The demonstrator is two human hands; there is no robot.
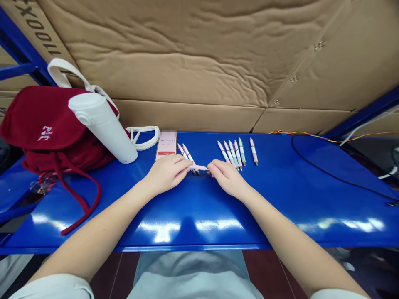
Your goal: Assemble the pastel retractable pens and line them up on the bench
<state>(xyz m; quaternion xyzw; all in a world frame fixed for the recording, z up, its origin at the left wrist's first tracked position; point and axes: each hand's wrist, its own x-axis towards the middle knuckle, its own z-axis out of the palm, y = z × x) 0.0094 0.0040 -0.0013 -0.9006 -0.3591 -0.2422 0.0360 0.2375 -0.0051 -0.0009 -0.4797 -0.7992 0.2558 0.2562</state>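
Note:
My left hand (170, 171) is closed around one end of a pale pink pen (199, 167), held level above the blue shelf. At the pen's other end, my right hand (227, 176) pinches the dark metallic tip; its fingers partly hide that end. Just behind the held pen, a couple of white-and-pink pens (188, 153) lie slanted beside the left fingers. To the right of my right hand is a row of several pastel pens (231, 153) in pink, white and green. One more pink pen (254, 151) lies apart from that row.
A phone (166, 143) showing a timer lies behind my left hand. On the left, a white bottle (104, 126) leans against a red bag (46, 120) with hanging straps. A black cable (335, 168) crosses the right of the blue shelf (199, 224); cardboard (187, 79) stands behind.

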